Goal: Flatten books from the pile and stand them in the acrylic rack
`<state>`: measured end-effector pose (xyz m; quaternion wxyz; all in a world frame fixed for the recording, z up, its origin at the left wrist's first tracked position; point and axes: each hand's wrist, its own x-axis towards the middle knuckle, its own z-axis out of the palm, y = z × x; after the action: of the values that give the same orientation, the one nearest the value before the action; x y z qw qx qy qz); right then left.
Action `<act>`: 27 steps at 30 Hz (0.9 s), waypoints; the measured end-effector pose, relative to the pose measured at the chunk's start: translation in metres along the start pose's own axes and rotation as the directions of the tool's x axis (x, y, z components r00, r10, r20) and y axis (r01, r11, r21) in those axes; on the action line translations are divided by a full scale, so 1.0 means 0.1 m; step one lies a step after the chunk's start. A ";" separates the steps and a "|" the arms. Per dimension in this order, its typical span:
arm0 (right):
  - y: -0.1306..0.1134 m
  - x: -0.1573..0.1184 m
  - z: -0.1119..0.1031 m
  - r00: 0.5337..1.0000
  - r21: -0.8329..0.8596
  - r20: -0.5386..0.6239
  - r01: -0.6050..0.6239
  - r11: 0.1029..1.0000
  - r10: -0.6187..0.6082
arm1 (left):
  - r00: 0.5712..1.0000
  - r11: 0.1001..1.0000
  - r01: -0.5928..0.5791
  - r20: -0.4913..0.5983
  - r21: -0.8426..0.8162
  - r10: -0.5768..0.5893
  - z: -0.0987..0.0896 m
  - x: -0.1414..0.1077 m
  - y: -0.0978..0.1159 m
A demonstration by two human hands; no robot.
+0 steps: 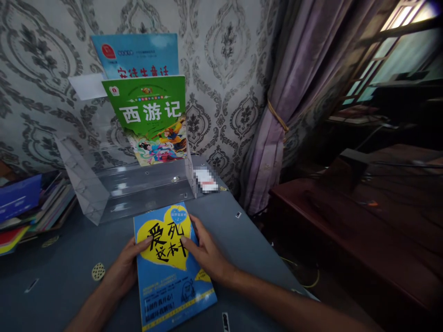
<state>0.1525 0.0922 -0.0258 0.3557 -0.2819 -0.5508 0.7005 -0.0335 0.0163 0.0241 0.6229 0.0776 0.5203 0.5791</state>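
On the grey counter [242,244], one clear rack [85,184] directly ahead, bearing one green book [150,127] in front of one pale blue book [138,55]; at far left, one pile of books [58,200]. Just short of the rack, between left grip [126,265] and right grip [209,253], one blue-and-yellow book [173,267], clamped by both, one at each side edge.

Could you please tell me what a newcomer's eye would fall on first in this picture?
Probably the blue book with a yellow heart, held in the left hand and right hand low, just left of centre. Next would be the bright green book standing in the clear rack beyond it, with a light blue book at its back.
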 end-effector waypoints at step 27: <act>-0.18 0.02 0.05 0.994 0.120 0.094 -0.074 0.990 0.063 | 0.999 0.993 -0.042 0.018 0.109 0.040 0.01 -0.01 -0.01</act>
<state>0.1506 0.0933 -0.0076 0.3232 -0.2463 -0.5120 0.7568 -0.0324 0.0160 0.0242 0.6097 0.1269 0.5446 0.5617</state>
